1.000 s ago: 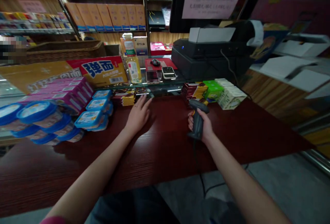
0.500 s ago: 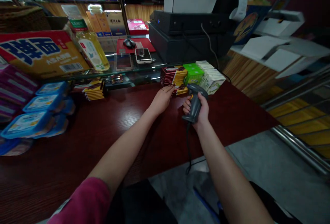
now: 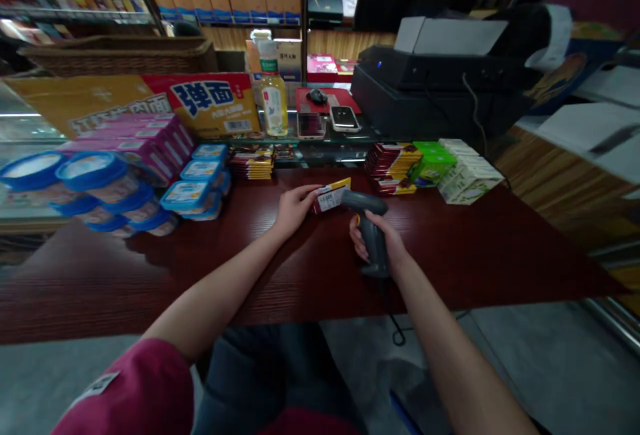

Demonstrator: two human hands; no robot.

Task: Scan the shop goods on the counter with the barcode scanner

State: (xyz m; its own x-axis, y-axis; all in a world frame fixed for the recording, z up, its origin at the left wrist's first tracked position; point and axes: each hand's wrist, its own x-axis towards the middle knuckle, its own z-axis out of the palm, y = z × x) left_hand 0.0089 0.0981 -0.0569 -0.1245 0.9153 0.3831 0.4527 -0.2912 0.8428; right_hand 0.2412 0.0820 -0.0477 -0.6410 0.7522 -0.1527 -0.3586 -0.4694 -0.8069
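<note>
Between the fingers of my left hand [image 3: 295, 209] is a flat chocolate bar [image 3: 331, 196] in a red and yellow wrapper, tilted so its white label faces me. My right hand [image 3: 383, 238] grips a dark grey barcode scanner [image 3: 373, 231], its head close to the label. Behind the scanner, to the right, a stack of similar chocolate bars [image 3: 393, 165] rests on the dark red counter [image 3: 310, 275]. Beside it stand green packs [image 3: 434, 163] and pale green-white boxes [image 3: 470, 171]. A smaller pile of like bars [image 3: 256, 163] lies to the left.
Blue-lidded tubs [image 3: 187, 195] and purple boxes [image 3: 160, 145] crowd the left side. A bottle of yellow liquid [image 3: 274, 105], a phone [image 3: 345, 119] and a mouse [image 3: 317, 95] are on the glass ledge behind. The scanner's cable [image 3: 399, 336] hangs off the front edge.
My left hand has taken a chocolate bar from the right stack and brought it left. The scanner now points at its label. The view has swung left.
</note>
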